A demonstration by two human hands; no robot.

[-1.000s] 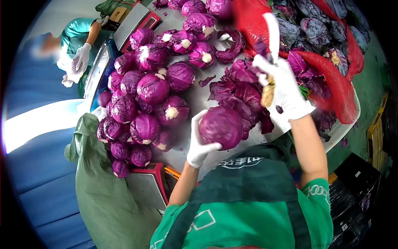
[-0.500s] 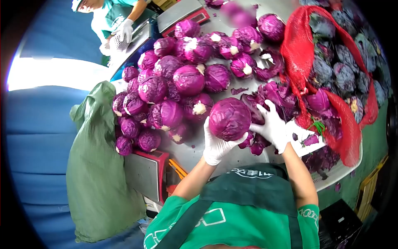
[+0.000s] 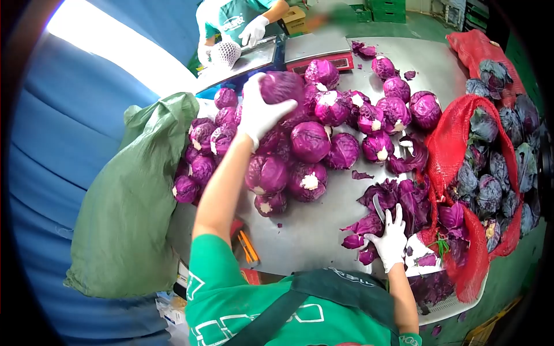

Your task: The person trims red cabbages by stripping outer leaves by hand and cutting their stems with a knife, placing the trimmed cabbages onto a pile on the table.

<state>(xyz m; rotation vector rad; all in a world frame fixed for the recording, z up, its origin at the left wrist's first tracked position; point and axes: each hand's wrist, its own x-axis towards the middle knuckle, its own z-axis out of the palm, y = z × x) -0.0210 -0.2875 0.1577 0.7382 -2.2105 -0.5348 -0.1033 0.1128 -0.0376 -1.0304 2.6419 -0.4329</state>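
My left hand (image 3: 258, 115), in a white glove, reaches over the pile with its fingers and thumb round a red cabbage (image 3: 283, 91). Under and beside that cabbage lie several more red cabbages (image 3: 310, 141) with pale cut stems. My right hand (image 3: 390, 241), also gloved, is low over loose purple leaves (image 3: 369, 224), its fingers spread. A curved knife blade (image 3: 378, 209) shows among the leaves just beyond those fingers. The knife's handle is hidden, and whether the hand touches it is unclear.
A red mesh sack (image 3: 441, 138) of dark cabbages stands on the right. At left hangs a green sack (image 3: 130, 202). A scale (image 3: 320, 55) sits at the back, near a co-worker's gloved hand (image 3: 254, 30). An orange-handled tool (image 3: 248, 247) lies near the front edge.
My left hand has carried the cabbage away from my body to the far left pile. The right hand has come off the cabbage and lowered to the loose leaves. The view has shifted.
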